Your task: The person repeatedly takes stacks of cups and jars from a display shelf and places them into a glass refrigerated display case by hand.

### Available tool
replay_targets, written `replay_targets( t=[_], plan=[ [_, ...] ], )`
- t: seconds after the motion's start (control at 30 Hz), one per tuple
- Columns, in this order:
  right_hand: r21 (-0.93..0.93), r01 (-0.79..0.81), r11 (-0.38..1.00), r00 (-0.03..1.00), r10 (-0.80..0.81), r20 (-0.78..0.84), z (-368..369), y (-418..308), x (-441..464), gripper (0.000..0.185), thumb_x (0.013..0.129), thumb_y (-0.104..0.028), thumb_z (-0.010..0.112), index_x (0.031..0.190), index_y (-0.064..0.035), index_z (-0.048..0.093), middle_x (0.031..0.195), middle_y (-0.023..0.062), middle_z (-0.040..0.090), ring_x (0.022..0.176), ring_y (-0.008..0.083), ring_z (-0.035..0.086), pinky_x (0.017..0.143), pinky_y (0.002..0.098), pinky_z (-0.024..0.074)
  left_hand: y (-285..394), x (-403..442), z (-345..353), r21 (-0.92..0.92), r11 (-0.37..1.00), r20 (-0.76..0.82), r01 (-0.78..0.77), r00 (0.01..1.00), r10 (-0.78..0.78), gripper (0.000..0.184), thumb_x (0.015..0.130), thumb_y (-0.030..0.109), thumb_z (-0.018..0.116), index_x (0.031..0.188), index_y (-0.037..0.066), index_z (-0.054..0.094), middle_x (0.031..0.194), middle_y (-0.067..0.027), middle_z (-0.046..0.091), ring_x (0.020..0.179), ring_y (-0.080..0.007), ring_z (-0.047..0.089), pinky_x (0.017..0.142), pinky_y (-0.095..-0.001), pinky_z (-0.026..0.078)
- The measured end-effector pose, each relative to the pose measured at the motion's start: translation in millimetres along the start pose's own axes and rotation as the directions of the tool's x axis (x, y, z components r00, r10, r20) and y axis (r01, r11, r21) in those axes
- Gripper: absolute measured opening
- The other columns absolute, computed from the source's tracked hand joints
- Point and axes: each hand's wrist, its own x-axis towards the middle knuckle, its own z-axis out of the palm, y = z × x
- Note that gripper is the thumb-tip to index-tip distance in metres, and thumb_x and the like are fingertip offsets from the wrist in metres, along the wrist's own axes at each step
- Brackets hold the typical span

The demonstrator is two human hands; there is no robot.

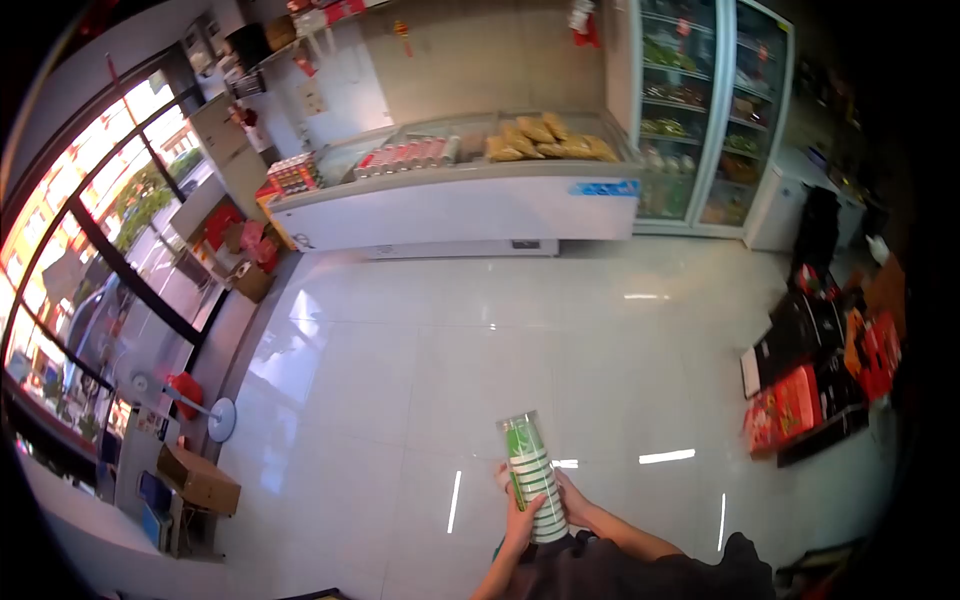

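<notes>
A stack of green-and-white paper cups [533,482] in a clear plastic sleeve is held upright, slightly tilted, in front of my body at the lower middle of the head view. My left hand [521,513] grips the stack from its left side, low down. On the other side my right hand [571,497] is closed against the stack, its fingers partly hidden behind the cups. The clear top end of the sleeve points away from me, over the tiled floor.
Across the room stands a long chest freezer [450,208] with yellow bags [540,138] and packed cans on top. A glass-door fridge [680,120] is at its right. Boxes and red bags [785,410] lie at right; a cardboard box [200,478] and white fan [222,418] are at left.
</notes>
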Motion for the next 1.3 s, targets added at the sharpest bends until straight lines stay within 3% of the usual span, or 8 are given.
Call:
replay_targets(
  t=[0.27, 0.33, 0.43, 0.63, 0.73, 0.83, 1.17, 1.3],
  plan=[
    [-0.192, -0.224, 0.956, 0.974, 0.214, -0.069, 114.1, -100.1, 152.9, 0.054, 0.091, -0.049, 0.048, 0.122, -0.0046, 0.049, 0.112, 0.0082, 0.059, 0.104, 0.0195, 0.056, 0.092, 0.0351, 0.0438, 145.8, 155.1, -39.3, -0.174, 0.970, -0.227, 0.168, 0.952, -0.206, 0.042, 0.084, 0.021, 0.067, 0.116, -0.002, 0.051, 0.095, -0.0105, 0.064, 0.077, -0.0165, 0.064, 0.069, -0.0306, 0.053],
    [-0.143, -0.114, 0.983, 0.990, 0.101, -0.100, 95.4, -106.9, 190.2, 0.045, 0.092, -0.043, 0.049, 0.117, -0.0053, 0.050, 0.104, 0.0077, 0.060, 0.095, 0.0188, 0.059, 0.084, 0.0347, 0.0482, 154.4, 197.0, -42.1, 0.170, 0.981, -0.173, 0.091, 0.983, -0.061, 0.036, 0.083, 0.024, 0.068, 0.105, -0.003, 0.058, 0.089, -0.0100, 0.066, 0.075, -0.0150, 0.063, 0.067, -0.0297, 0.052],
    [0.038, -0.085, 0.996, 0.991, 0.089, -0.097, 91.1, -155.8, 214.0, 0.047, 0.091, -0.047, 0.049, 0.114, -0.0055, 0.050, 0.101, 0.0092, 0.060, 0.088, 0.0202, 0.062, 0.075, 0.0385, 0.0528, 178.2, 262.7, -15.3, 0.272, 0.960, -0.045, 0.059, 0.998, -0.049, 0.037, 0.081, 0.028, 0.070, 0.096, -0.005, 0.062, 0.083, -0.0091, 0.066, 0.073, -0.0151, 0.063, 0.066, -0.0296, 0.052],
    [0.209, 0.117, 0.971, 0.971, -0.067, -0.230, 53.8, -271.6, 284.8, 0.052, 0.091, -0.048, 0.048, 0.120, -0.0047, 0.047, 0.103, 0.0103, 0.060, 0.088, 0.0220, 0.063, 0.076, 0.0388, 0.0533, 144.2, 407.7, 31.6, 0.645, 0.734, 0.204, -0.214, 0.973, 0.105, 0.059, 0.083, 0.032, 0.068, 0.122, -0.007, 0.046, 0.108, -0.0171, 0.059, 0.097, -0.0217, 0.059, 0.083, -0.0331, 0.048],
    [-0.073, 0.198, 0.978, 0.954, -0.209, -0.217, 38.3, -334.5, 319.5, 0.053, 0.090, -0.042, 0.053, 0.122, -0.0002, 0.045, 0.105, 0.0133, 0.057, 0.095, 0.0205, 0.059, 0.080, 0.0337, 0.0512, 221.1, 449.2, 87.2, 0.401, 0.911, 0.177, 0.099, 0.967, -0.183, 0.076, 0.080, 0.038, 0.071, 0.129, -0.007, 0.036, 0.116, -0.0200, 0.054, 0.106, -0.0225, 0.054, 0.090, -0.0338, 0.045],
    [-0.401, 0.201, 0.894, 0.917, -0.315, -0.243, 15.2, -381.5, 394.0, 0.052, 0.092, -0.038, 0.052, 0.124, 0.0013, 0.042, 0.108, 0.0124, 0.057, 0.096, 0.0188, 0.059, 0.083, 0.0334, 0.0494, 212.5, 536.8, 83.1, 0.536, 0.844, 0.204, -0.020, 0.973, -0.107, 0.079, 0.079, 0.035, 0.072, 0.132, -0.008, 0.031, 0.118, -0.0200, 0.052, 0.106, -0.0223, 0.054, 0.090, -0.0331, 0.046],
    [-0.421, 0.260, 0.869, 0.952, -0.304, -0.039, 86.0, -578.4, 539.4, 0.068, 0.085, -0.040, 0.064, 0.128, 0.0036, 0.034, 0.115, 0.0139, 0.053, 0.103, 0.0180, 0.054, 0.085, 0.0291, 0.0465, 295.0, 727.3, 113.6, 0.349, 0.917, 0.074, -0.194, 0.981, 0.179, 0.082, 0.078, 0.016, 0.073, 0.139, -0.003, 0.022, 0.123, -0.0173, 0.048, 0.110, -0.0222, 0.052, 0.089, -0.0337, 0.047],
    [-0.420, 0.200, 0.885, 0.965, -0.252, -0.073, 68.7, -613.2, 618.0, 0.066, 0.085, -0.036, 0.065, 0.125, 0.0060, 0.035, 0.112, 0.0148, 0.055, 0.101, 0.0187, 0.057, 0.083, 0.0297, 0.0489, 338.1, 794.1, 125.9, 0.093, 0.994, 0.104, -0.054, 0.994, 0.045, 0.080, 0.078, 0.018, 0.072, 0.139, -0.002, 0.025, 0.123, -0.0157, 0.048, 0.111, -0.0215, 0.052, 0.090, -0.0335, 0.046]
  ],
)
